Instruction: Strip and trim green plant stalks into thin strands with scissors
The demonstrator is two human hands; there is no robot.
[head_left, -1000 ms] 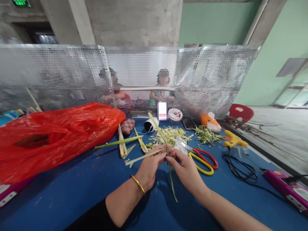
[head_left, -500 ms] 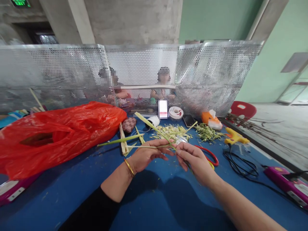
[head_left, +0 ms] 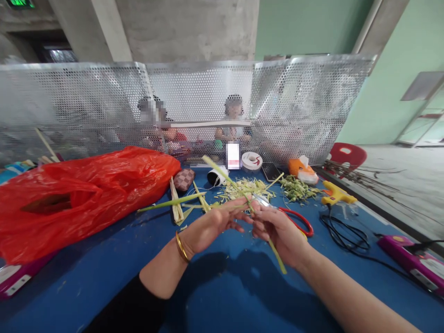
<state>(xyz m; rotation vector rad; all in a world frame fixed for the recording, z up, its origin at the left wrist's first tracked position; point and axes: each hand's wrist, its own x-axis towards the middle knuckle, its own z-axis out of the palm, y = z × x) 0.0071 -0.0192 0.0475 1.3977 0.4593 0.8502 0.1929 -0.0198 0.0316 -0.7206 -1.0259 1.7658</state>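
Long green leaf strips (head_left: 231,181) cross each other at my fingertips, above the blue table. One end slants up and left, another points up and right, and a tail hangs below my right hand. My left hand (head_left: 217,219), with a gold bangle at the wrist, holds the crossing from the left with its fingers nearly straight; its thumb is hard to see. My right hand (head_left: 275,226) pinches the strips between thumb and fingers. Just behind it lie scissors (head_left: 300,223) with red and yellow handles, partly covered by that hand. Cut leaf bits (head_left: 246,187) are heaped beyond my hands.
On the left lies a red plastic bag (head_left: 104,185), with a checked pouch (head_left: 184,179) beside it. A thread spool (head_left: 218,176), ribbon roll (head_left: 251,162) and phone (head_left: 271,172) line the back. At right are a yellow glue gun (head_left: 336,194), its cable and a purple power strip (head_left: 409,259).
My hands have turned, and the crossed strips now angle more to the left at the top. My left hand's fingers have straightened, while my right hand has moved right, partly covering the scissors.
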